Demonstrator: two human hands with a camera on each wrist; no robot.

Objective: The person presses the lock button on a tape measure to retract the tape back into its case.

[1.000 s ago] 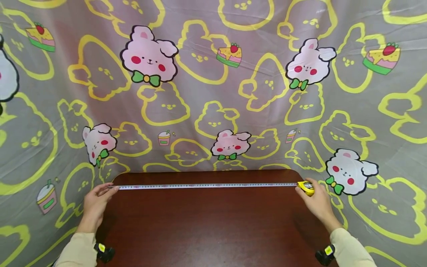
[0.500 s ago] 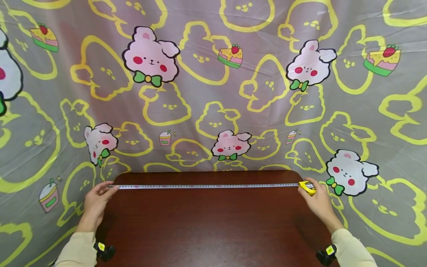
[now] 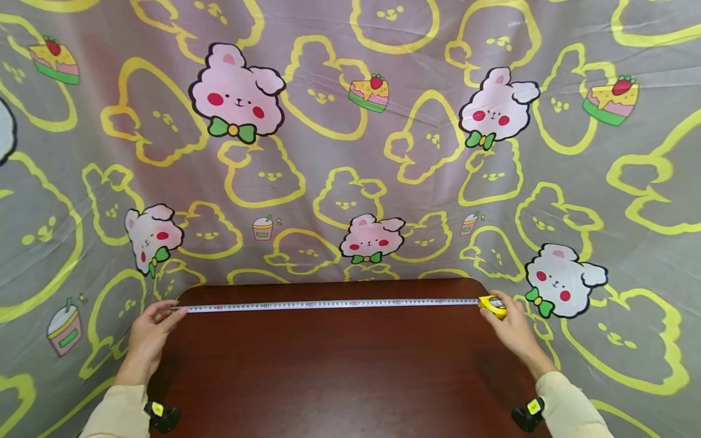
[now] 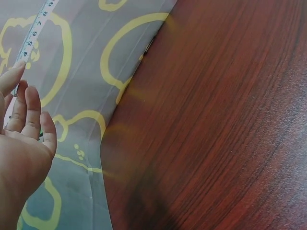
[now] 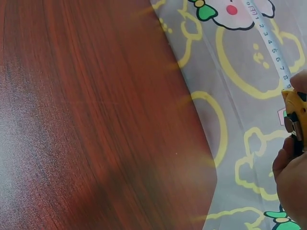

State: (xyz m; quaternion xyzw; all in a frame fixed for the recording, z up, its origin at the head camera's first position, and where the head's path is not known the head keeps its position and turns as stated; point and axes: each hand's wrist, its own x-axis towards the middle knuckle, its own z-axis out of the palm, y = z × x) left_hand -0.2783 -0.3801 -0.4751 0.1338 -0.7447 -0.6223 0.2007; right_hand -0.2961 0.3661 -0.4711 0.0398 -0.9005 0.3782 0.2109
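A yellow tape measure (image 3: 493,306) is in my right hand (image 3: 512,325), its case gripped between thumb and fingers. From it the white blade (image 3: 328,305) stretches nearly level across to the left, above the far part of the table. At its other end my left hand (image 3: 150,334) pinches the tip of the blade between thumb and fingers. The left wrist view shows the blade (image 4: 36,31) rising from the left thumb (image 4: 13,76), the other fingers loosely bent. In the right wrist view the tape measure's case (image 5: 295,112) is partly cut off by the frame edge.
Below the blade lies a dark red-brown wooden table (image 3: 328,365) with rounded far corners. A grey curtain (image 3: 306,146) printed with yellow outlines and rabbit heads hangs behind it and along both sides. Each wrist carries a small black camera (image 3: 528,415).
The whole head view has shifted slightly, so hands, blade and curtain sit a little farther left. Both hands keep their hold, and the blade stays stretched between them.
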